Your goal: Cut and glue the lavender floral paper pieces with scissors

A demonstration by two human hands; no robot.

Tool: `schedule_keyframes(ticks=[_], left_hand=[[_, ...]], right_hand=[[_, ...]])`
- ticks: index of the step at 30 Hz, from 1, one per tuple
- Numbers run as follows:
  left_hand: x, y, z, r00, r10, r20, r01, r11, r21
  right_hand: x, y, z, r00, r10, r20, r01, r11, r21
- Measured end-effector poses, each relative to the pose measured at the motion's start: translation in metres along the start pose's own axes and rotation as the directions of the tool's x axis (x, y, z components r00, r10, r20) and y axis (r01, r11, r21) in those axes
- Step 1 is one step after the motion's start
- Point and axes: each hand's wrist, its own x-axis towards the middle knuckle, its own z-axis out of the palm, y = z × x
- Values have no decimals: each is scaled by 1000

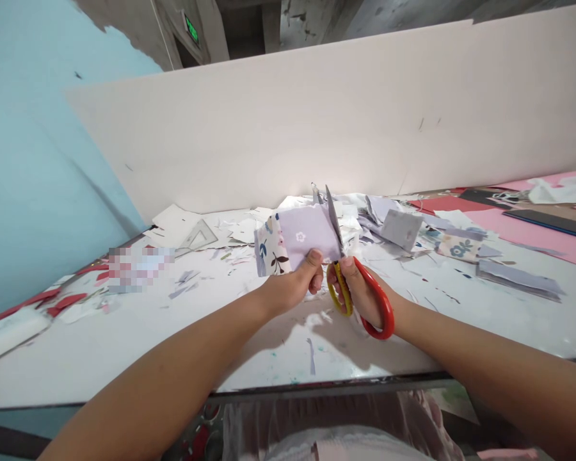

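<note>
My left hand [303,276] is closed on a piece of lilac fabric [310,234] with a small white flower on it and a floral-print band [272,246] at its left side. The thumb presses on its near edge. In my right hand [362,288] is a pair of scissors [386,307] with one red and one yellow handle loop. Their blades point away from me and stand apart at the right edge of the lilac piece, one blade rising above it. Whether that edge lies fully between the blades I cannot tell.
White and lilac scraps [237,230] pile up along the upright white board [317,128]. A triangular ruler [202,235] lies among them. Folded lilac pieces [518,278], pink sheets [547,237] and a dark flat object [557,223] are on the right. Red scraps [64,303] edge the left side.
</note>
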Motion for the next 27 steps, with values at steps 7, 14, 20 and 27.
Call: schedule_keyframes(ticks=[7,14,20,27], left_hand=[[1,0,1,1000,-3,10,4,999,-50],[1,3,-2,1000,26,13,-25,996,-88],[5,1,-4,986,21,-165,-85,916,-393],[9,-4,-11,999,-26,32,39,844,-535]], right_hand=[[1,2,1,997,65,-28,-66,998,-15],[-2,-9,-3,996,55,-72,-60,996,-63],[7,-5,-7,985,132,-114,-90,943,321],[15,-19,-16,948,233,-219,-64,808,586]])
